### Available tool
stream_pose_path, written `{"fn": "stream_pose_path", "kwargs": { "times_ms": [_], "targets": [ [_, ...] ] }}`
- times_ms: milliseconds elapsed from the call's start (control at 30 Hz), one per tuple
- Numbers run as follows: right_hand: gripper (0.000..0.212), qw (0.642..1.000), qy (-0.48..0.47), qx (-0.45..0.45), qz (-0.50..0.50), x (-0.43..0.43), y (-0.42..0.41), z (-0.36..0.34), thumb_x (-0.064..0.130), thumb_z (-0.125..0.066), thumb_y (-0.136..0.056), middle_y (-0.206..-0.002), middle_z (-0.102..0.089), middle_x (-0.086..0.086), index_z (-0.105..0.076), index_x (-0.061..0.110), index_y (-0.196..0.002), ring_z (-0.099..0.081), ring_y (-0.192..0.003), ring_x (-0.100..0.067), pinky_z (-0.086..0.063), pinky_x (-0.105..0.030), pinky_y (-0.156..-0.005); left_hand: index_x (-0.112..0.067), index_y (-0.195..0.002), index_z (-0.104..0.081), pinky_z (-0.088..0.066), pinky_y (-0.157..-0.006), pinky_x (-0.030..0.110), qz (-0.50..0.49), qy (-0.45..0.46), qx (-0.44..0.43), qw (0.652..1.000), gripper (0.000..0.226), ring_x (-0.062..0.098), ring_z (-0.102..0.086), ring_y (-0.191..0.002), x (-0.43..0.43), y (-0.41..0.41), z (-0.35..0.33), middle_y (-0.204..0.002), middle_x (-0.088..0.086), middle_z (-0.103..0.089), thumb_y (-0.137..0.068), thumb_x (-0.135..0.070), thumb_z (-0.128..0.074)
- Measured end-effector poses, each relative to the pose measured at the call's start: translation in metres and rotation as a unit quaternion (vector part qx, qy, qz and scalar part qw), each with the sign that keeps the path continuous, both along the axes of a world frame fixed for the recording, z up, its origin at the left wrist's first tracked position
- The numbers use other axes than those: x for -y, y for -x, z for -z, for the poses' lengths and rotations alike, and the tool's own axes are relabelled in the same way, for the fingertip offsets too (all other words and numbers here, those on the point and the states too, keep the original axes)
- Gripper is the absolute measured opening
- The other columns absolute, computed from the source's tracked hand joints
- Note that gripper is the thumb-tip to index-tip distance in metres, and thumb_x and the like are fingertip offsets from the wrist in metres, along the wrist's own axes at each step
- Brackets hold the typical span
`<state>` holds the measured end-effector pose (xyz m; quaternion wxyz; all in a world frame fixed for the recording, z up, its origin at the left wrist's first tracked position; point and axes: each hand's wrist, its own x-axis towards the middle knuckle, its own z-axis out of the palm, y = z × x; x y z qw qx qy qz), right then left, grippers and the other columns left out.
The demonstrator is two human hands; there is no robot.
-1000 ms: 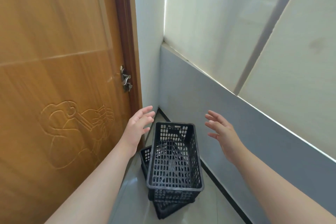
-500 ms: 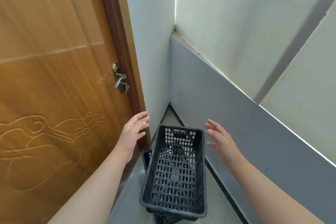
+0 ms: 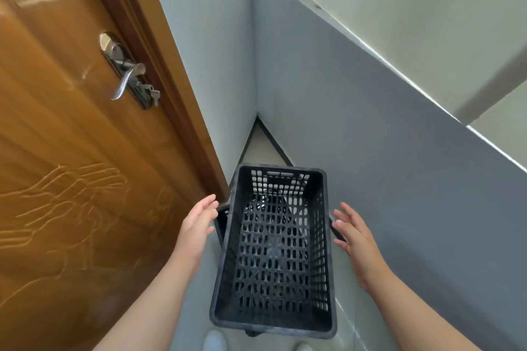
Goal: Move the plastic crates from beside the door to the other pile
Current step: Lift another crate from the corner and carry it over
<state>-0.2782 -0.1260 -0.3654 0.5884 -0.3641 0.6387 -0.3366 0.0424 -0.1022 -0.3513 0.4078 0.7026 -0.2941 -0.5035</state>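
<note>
A black perforated plastic crate (image 3: 273, 319) sits on top of a second black crate (image 3: 222, 219), skewed under it, on the floor in the corner beside the wooden door (image 3: 65, 179). My left hand (image 3: 198, 225) hovers open just left of the top crate's long rim. My right hand (image 3: 355, 232) hovers open just right of the opposite rim. Neither hand touches the crate. The top crate is empty; most of the lower crate is hidden.
The door has a metal handle (image 3: 125, 80) with keys hanging from it. Grey-panelled walls (image 3: 385, 165) close in the corner behind and to the right of the crates. Pale floor (image 3: 265, 142) shows behind the crates. My shoe tips (image 3: 214, 342) show at the bottom edge.
I have come closer and the view has tilted down. Both hands have dropped from above the crate to either side of its rim, still open.
</note>
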Motion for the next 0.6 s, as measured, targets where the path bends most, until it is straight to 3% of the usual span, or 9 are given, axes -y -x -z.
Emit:
{"fn": "stream_pose_path", "kwargs": {
  "times_ms": [167,433,600],
  "targets": [
    [0.052,0.999,-0.035,-0.032,0.022,0.008,0.001,0.062,0.017,-0.049,-0.107,-0.157,-0.048,0.001,-0.04,0.03,-0.156,-0.045,-0.143,-0.018,-0.039,-0.044,-0.116,-0.038,-0.132,-0.054,-0.038,-0.107,0.032,-0.001,-0.046,-0.01,0.999,0.028,0.017,-0.051,-0.135,0.013,-0.014,0.074,-0.144,-0.006,-0.056,-0.107,-0.029,-0.045],
    [0.055,0.994,-0.085,-0.055,0.041,0.016,0.015,0.16,0.014,-0.049,-0.107,-0.164,-0.04,0.005,-0.039,0.032,-0.158,-0.037,-0.15,-0.014,-0.031,-0.045,-0.125,-0.028,-0.151,-0.046,-0.039,-0.105,0.031,-0.005,-0.104,-0.003,0.995,0.043,0.015,-0.051,-0.136,0.024,-0.022,0.172,-0.15,-0.005,-0.052,-0.108,-0.028,-0.043],
    [0.059,0.993,-0.101,-0.045,0.028,0.015,0.012,0.197,0.011,-0.05,-0.106,-0.158,-0.046,0.015,-0.038,0.035,-0.159,-0.044,-0.143,-0.008,-0.031,-0.037,-0.121,-0.035,-0.151,-0.043,-0.036,-0.11,0.032,0.01,-0.131,-0.018,0.991,0.044,0.013,-0.047,-0.139,0.025,-0.022,0.214,-0.155,-0.007,-0.048,-0.107,-0.034,-0.044]
  ]
}}
